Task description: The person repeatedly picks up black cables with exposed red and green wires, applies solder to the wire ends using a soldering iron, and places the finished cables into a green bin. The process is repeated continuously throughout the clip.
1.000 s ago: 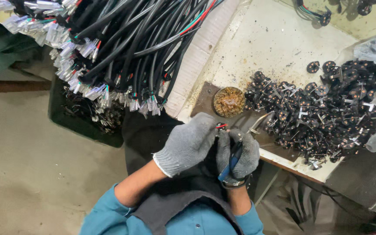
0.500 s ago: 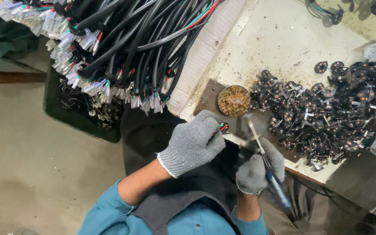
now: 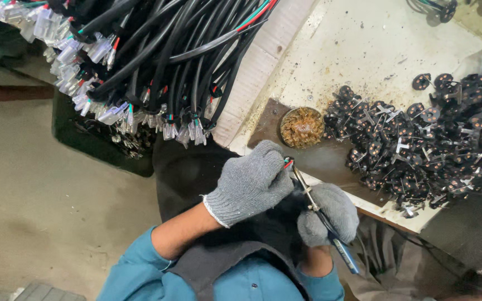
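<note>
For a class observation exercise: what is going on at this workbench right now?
A person in grey knitted gloves works at the edge of a stained white bench. The left hand pinches coloured wire ends, and the right hand holds a slim blue-handled metal tool with its tip against them. A round tin of brown residue and a heap of small black round parts lie ahead; bundled black cables hang left.

Left hand [image 3: 250,184]: grey knitted work glove, white edging at the cuff. Right hand [image 3: 330,214]: matching grey knitted glove, weave slightly fuzzy. Both forearms bare below the gloves. Teal-blue sleeves [image 3: 140,267] pushed up toward the elbows. Dark grey apron [image 3: 224,256] over the teal top, strap rising up the chest.
</note>
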